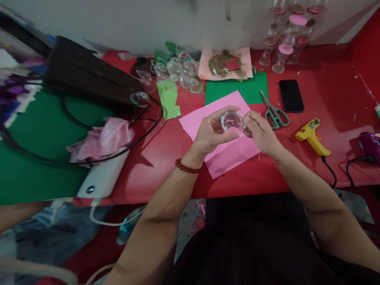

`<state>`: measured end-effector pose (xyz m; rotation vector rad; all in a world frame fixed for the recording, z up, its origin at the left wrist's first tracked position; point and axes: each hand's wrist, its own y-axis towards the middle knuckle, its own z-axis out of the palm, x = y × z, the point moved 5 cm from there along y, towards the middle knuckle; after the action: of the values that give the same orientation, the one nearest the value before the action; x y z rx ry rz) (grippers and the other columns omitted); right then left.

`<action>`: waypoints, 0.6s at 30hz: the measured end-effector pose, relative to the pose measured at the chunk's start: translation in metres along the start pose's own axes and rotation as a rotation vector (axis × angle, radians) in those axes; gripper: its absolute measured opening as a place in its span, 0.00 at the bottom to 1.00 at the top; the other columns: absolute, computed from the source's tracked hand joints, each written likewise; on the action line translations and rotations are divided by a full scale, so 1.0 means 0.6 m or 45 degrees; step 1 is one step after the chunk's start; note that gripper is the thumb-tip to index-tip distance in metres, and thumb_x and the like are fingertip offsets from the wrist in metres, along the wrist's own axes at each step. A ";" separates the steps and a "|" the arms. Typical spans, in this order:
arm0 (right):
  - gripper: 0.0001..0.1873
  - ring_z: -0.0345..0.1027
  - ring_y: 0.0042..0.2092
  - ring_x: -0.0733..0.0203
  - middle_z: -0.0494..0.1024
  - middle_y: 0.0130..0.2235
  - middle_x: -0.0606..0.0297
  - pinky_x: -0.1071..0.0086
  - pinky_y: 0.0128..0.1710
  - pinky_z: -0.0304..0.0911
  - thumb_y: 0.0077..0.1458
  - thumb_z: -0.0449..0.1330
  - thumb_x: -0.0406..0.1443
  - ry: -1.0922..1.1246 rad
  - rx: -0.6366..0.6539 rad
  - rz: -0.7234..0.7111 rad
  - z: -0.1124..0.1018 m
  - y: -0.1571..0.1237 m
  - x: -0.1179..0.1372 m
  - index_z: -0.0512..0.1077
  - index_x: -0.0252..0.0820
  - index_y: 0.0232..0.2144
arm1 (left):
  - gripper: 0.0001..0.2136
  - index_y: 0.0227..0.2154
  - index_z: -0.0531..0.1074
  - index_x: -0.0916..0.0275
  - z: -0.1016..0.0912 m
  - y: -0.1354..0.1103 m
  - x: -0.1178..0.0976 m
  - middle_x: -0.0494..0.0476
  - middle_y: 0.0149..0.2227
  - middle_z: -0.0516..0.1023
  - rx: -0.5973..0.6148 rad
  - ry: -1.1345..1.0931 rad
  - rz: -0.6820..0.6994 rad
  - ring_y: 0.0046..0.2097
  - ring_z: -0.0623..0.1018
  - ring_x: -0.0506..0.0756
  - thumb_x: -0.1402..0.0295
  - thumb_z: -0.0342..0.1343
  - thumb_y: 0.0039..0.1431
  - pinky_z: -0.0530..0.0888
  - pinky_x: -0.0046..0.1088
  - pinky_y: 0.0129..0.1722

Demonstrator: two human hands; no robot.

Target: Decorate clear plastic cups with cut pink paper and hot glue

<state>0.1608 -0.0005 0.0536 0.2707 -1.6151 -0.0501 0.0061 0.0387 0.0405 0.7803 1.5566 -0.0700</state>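
A clear plastic ball (232,121) is held above a pink paper sheet (225,152) on the red table (154,170). My left hand (212,132), with a red bead bracelet on its wrist, curls round the ball's left side with thumb below and fingers over the top. My right hand (259,132) pinches the ball's right edge with closed fingertips. Both hands hover just over the pink sheet.
Scissors (274,113), a black phone (291,95) and a yellow glue gun (311,136) lie to the right. A green sheet (255,88), several clear half-shells (181,73), a pink sheet with brown moss (225,63) and small bottles (282,47) sit behind. Black cable, crumpled pink paper (102,138) and a white device (102,178) are left.
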 end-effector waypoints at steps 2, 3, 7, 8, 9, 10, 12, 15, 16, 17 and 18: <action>0.24 0.44 0.25 0.68 0.53 0.25 0.76 0.70 0.25 0.47 0.67 0.57 0.54 0.236 0.039 0.085 0.009 0.000 -0.005 0.55 0.49 0.28 | 0.36 0.61 0.76 0.49 0.002 0.000 -0.002 0.58 0.48 0.85 0.020 -0.052 -0.018 0.50 0.86 0.61 0.40 0.71 0.52 0.85 0.44 0.51; 0.25 0.42 0.25 0.68 0.52 0.24 0.76 0.70 0.25 0.46 0.66 0.59 0.54 0.325 0.053 0.118 0.014 0.000 -0.006 0.55 0.49 0.27 | 0.36 0.60 0.76 0.49 0.003 0.000 -0.002 0.58 0.48 0.85 0.033 -0.090 -0.030 0.50 0.86 0.61 0.39 0.71 0.52 0.86 0.45 0.51; 0.27 0.39 0.25 0.70 0.48 0.24 0.78 0.72 0.23 0.42 0.61 0.66 0.52 0.520 0.059 0.224 0.024 -0.004 -0.005 0.54 0.48 0.25 | 0.38 0.61 0.76 0.52 0.006 0.001 0.000 0.60 0.50 0.85 0.081 -0.237 -0.126 0.52 0.86 0.63 0.39 0.71 0.51 0.85 0.45 0.53; 0.27 0.39 0.25 0.70 0.48 0.24 0.78 0.73 0.23 0.42 0.60 0.66 0.51 0.544 0.065 0.250 0.026 -0.004 -0.005 0.54 0.48 0.25 | 0.38 0.62 0.75 0.52 0.006 0.001 0.001 0.61 0.50 0.85 0.091 -0.261 -0.157 0.52 0.86 0.63 0.40 0.70 0.51 0.85 0.45 0.53; 0.27 0.39 0.25 0.70 0.48 0.24 0.78 0.73 0.23 0.42 0.60 0.66 0.50 0.565 0.072 0.271 0.026 -0.004 -0.004 0.54 0.48 0.25 | 0.38 0.62 0.75 0.53 0.005 0.001 0.002 0.61 0.51 0.85 0.101 -0.282 -0.186 0.53 0.85 0.63 0.41 0.69 0.52 0.85 0.45 0.53; 0.27 0.39 0.24 0.71 0.48 0.24 0.78 0.73 0.22 0.42 0.61 0.66 0.49 0.587 0.075 0.286 0.025 -0.004 -0.004 0.54 0.48 0.24 | 0.36 0.62 0.76 0.54 0.004 0.001 0.002 0.61 0.51 0.85 0.116 -0.301 -0.209 0.52 0.85 0.63 0.42 0.68 0.53 0.85 0.44 0.53; 0.26 0.38 0.23 0.71 0.47 0.23 0.78 0.73 0.21 0.41 0.62 0.65 0.47 0.628 0.039 0.296 0.016 0.001 -0.004 0.54 0.47 0.24 | 0.34 0.60 0.79 0.56 0.003 0.000 0.001 0.61 0.47 0.86 0.165 -0.337 -0.227 0.49 0.86 0.63 0.43 0.66 0.55 0.85 0.44 0.49; 0.25 0.41 0.21 0.72 0.50 0.21 0.79 0.74 0.20 0.44 0.64 0.65 0.47 0.628 -0.131 0.259 -0.011 0.008 -0.008 0.56 0.47 0.24 | 0.32 0.57 0.81 0.57 0.001 0.002 0.000 0.60 0.42 0.85 0.169 -0.357 -0.164 0.43 0.85 0.60 0.42 0.64 0.56 0.84 0.41 0.44; 0.24 0.45 0.21 0.72 0.54 0.21 0.78 0.74 0.21 0.47 0.63 0.65 0.47 0.599 -0.176 0.252 -0.018 0.009 -0.011 0.58 0.47 0.24 | 0.32 0.58 0.80 0.56 -0.002 0.003 0.001 0.59 0.42 0.85 0.129 -0.356 -0.129 0.43 0.85 0.60 0.42 0.65 0.56 0.84 0.40 0.44; 0.23 0.50 0.22 0.72 0.59 0.21 0.77 0.74 0.21 0.50 0.62 0.67 0.48 0.565 -0.193 0.256 -0.022 0.009 -0.015 0.61 0.46 0.25 | 0.33 0.59 0.79 0.55 -0.005 0.004 0.003 0.58 0.43 0.84 0.073 -0.355 -0.093 0.45 0.85 0.59 0.42 0.67 0.56 0.83 0.39 0.46; 0.21 0.55 0.23 0.72 0.66 0.23 0.75 0.74 0.22 0.53 0.61 0.69 0.48 0.534 -0.188 0.261 -0.022 0.009 -0.018 0.65 0.46 0.27 | 0.33 0.60 0.77 0.53 -0.008 0.006 0.005 0.57 0.44 0.84 0.019 -0.358 -0.062 0.47 0.84 0.59 0.43 0.69 0.55 0.83 0.38 0.49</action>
<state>0.1737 0.0089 0.0447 -0.0024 -1.2071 0.0425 0.0038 0.0452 0.0399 0.7114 1.3086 -0.2179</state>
